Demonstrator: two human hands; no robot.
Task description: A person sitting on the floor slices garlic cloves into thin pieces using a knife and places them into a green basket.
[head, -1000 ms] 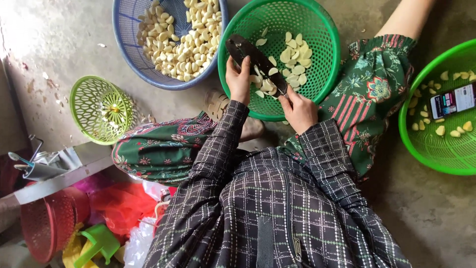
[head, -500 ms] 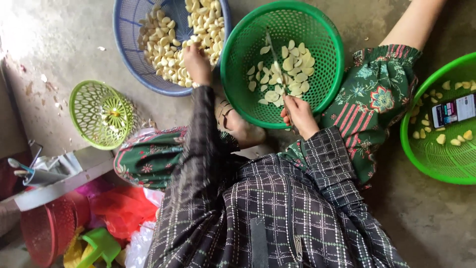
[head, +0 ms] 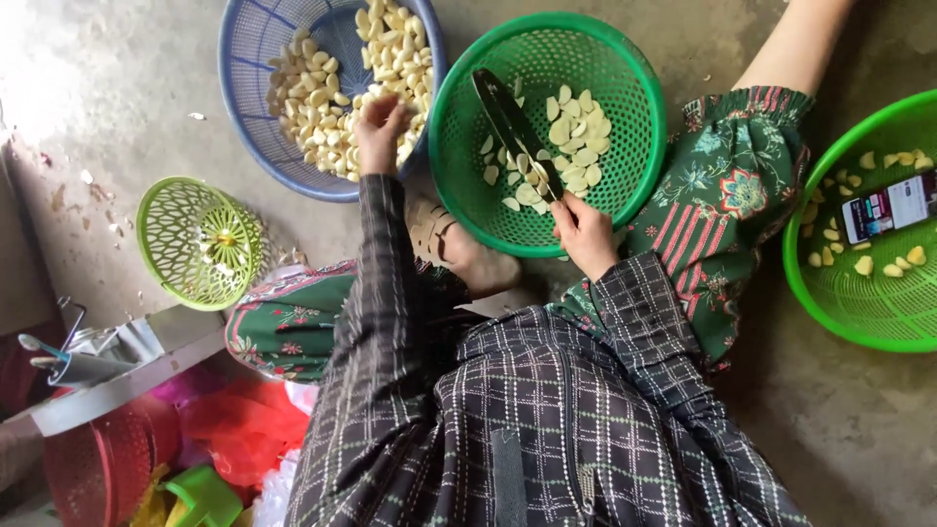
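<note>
My left hand point(head: 379, 132) reaches into a blue basket point(head: 293, 181) of peeled garlic cloves point(head: 312, 98), fingers curled down among them; whether it holds a clove is hidden. My right hand point(head: 586, 234) grips a dark-bladed knife point(head: 512, 122), whose blade lies over the green basket point(head: 644, 166) in the middle. Sliced garlic pieces point(head: 571, 146) lie in that basket under and beside the blade.
A bright green basket point(head: 810, 293) at the right holds a few garlic pieces and a phone point(head: 888, 207). A small lime basket point(head: 200, 244) sits on the concrete floor at the left. A red basket point(head: 88, 468) and plastic items fill the bottom left. My foot point(head: 459, 249) rests between the baskets.
My left hand left the green basket and moved left into the blue basket of cloves. The right hand keeps the knife over the green basket.
</note>
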